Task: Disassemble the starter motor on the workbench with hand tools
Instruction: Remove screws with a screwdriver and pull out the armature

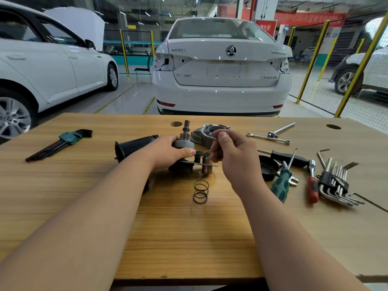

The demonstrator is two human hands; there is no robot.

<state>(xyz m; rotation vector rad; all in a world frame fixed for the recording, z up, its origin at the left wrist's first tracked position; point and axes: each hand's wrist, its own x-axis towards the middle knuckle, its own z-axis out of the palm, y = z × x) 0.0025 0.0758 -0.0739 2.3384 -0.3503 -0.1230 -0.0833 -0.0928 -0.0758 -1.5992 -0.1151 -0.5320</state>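
1. Two hands busy mid tabletop (pixel 189 238); starter motor (pixel 134 147) lies at centre, black body pointing to 9 o'clock, pinion shaft standing up
2. Left hand (pixel 168 151) grips the motor at its pinion end, fingers curled round it, thumb on the near side
3. Right hand (pixel 233 153), at 3 o'clock of the motor, pinches a thin metal rod (pixel 204 152), tip towards the motor
4. Spring (pixel 201 191) loose at 6 o'clock; aluminium housing (pixel 206 132) at 1 o'clock
5. Hex keys (pixel 60 143) far out at 9 o'clock; green-handled screwdriver (pixel 281 185) at 3 o'clock
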